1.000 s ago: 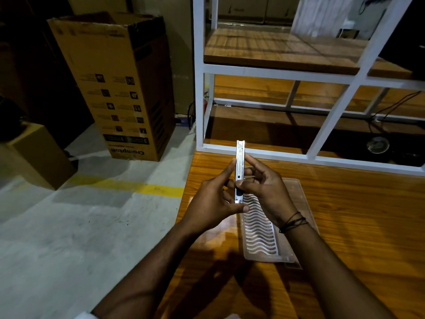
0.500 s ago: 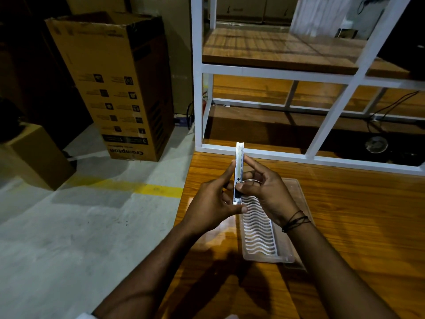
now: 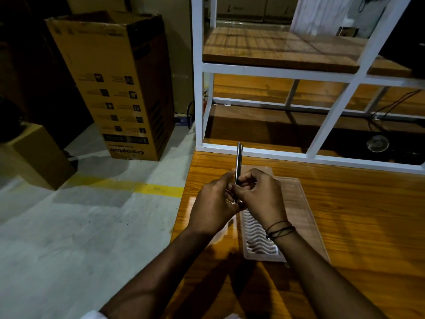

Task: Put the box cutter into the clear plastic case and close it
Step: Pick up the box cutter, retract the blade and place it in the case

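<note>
Box cutter upright between both hands

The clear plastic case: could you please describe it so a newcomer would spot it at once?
On the glossy orange-brown wooden table, just below both hands, lies the flat clear plastic case. Its white wavy-ribbed insert sets it apart from the slim metal box cutter held upright above it.

Bare forearms, black cord bracelets on right wrist
</note>
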`<state>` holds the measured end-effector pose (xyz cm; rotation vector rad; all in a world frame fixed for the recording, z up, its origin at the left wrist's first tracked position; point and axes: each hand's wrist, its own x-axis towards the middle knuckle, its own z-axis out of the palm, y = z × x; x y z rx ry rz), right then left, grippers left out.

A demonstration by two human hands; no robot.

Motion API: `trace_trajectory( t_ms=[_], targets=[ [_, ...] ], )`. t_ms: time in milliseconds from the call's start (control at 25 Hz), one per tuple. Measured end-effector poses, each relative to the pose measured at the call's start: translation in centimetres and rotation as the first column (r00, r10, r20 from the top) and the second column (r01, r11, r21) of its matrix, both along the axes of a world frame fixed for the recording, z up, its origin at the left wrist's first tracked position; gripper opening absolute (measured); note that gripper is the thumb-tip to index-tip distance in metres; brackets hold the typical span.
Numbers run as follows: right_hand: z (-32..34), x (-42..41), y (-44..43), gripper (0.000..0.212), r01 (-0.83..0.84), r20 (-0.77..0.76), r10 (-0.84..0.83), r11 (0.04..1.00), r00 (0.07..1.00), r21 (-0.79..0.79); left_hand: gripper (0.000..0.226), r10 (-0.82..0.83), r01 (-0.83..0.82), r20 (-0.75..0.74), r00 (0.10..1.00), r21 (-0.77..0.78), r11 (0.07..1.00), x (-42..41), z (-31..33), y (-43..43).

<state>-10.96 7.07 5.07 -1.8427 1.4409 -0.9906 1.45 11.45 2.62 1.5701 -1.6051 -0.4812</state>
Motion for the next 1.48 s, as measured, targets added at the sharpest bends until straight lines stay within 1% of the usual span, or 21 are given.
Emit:
trace_trajectory(
  t_ms=[120, 200, 280, 320, 400, 520, 600, 680, 720, 800, 880, 960, 1080, 1120, 1320, 1480],
  targets=[
    [-0.8, 0.3, 0.3, 0.012, 0.012, -0.056, -0.018, 0.995, 0.998, -0.100, 0.079, 0.031, -0.030, -0.066, 0.997, 0.019, 0.999, -0.1, -0.3, -0.1],
    [-1.3, 0.5, 0.4, 0.010, 0.015, -0.109, -0.034, 0.985, 0.993, -0.171, 0.076, 0.050, -0.048, -0.085, 0.995, 0.029, 0.998, -0.3, -0.6, -0.2],
    [-1.3, 0.3, 0.3, 0.005, 0.004, -0.113, -0.023, 0.987, 0.993, -0.161, 0.078, 0.051, -0.046, -0.112, 0.992, 0.045, 0.998, -0.4, -0.9, -0.3],
    [-1.1, -0.1, 0.2, 0.003, -0.006, -0.079, -0.002, 0.994, 0.997, -0.109, 0.080, 0.042, -0.033, -0.152, 0.988, 0.062, 0.998, -0.5, -0.9, -0.3],
    [-0.8, -1.1, -0.3, 0.008, -0.029, 0.051, 0.027, 0.999, 0.998, 0.031, 0.083, 0.023, -0.003, -0.228, 0.973, 0.091, 0.996, -0.7, -1.2, -0.3],
    [-0.8, -2.7, -1.1, 0.007, -0.037, 0.243, -0.017, 0.976, 0.970, 0.216, 0.091, 0.016, 0.019, -0.291, 0.957, 0.116, 0.993, -1.2, -1.4, -0.1],
    [-0.8, -3.3, -1.1, 0.018, -0.045, 0.317, -0.059, 0.950, 0.947, 0.309, 0.092, -0.002, 0.045, -0.300, 0.954, 0.134, 0.990, -1.5, -1.8, -0.1],
    [-1.0, -3.9, -1.4, 0.026, -0.035, 0.324, -0.086, 0.937, 0.942, 0.348, 0.089, -0.034, 0.083, -0.294, 0.955, 0.157, 0.984, -1.8, -2.2, -0.2],
    [-1.2, -4.1, -1.5, 0.028, -0.005, 0.281, -0.098, 0.939, 0.955, 0.343, 0.087, -0.039, 0.087, -0.264, 0.964, 0.170, 0.982, -1.9, -2.2, -0.1],
    [-1.7, -4.4, -1.6, 0.030, 0.076, 0.123, -0.117, 0.953, 0.986, 0.292, 0.076, -0.033, 0.063, -0.145, 0.989, 0.205, 0.977, -1.9, -2.5, 0.0],
    [-2.7, -4.4, -1.6, 0.032, 0.123, -0.008, -0.125, 0.959, 0.992, 0.256, 0.065, -0.036, 0.052, -0.069, 0.997, 0.251, 0.967, -1.7, -3.0, -0.2],
    [-3.8, -4.1, -1.0, 0.036, 0.119, -0.122, -0.092, 0.962, 0.988, 0.244, 0.059, -0.039, 0.049, -0.040, 0.998, 0.290, 0.956, -1.5, -3.3, -0.4],
    [-5.5, -3.7, -0.6, 0.039, 0.091, -0.300, -0.028, 0.976, 0.954, 0.200, 0.061, -0.060, 0.060, -0.010, 0.998, 0.325, 0.944, -1.3, -3.7, -0.6],
    [-5.8, -3.5, -0.4, 0.038, 0.084, -0.335, -0.015, 0.978, 0.942, 0.193, 0.063, -0.064, 0.065, -0.013, 0.998, 0.342, 0.938, -1.3, -3.7, -0.6],
    [-6.3, -3.0, -0.4, 0.032, 0.088, -0.417, -0.022, 0.986, 0.909, 0.140, 0.065, -0.072, 0.077, -0.027, 0.997, 0.381, 0.921, -1.5, -3.9, -0.9],
    [-6.8, -2.9, -1.0, 0.029, 0.115, -0.537, 0.004, 0.975, 0.843, 0.189, 0.067, -0.077, 0.072, -0.005, 0.997, 0.402, 0.913, -1.5, -4.7, -1.3]
  ],
)
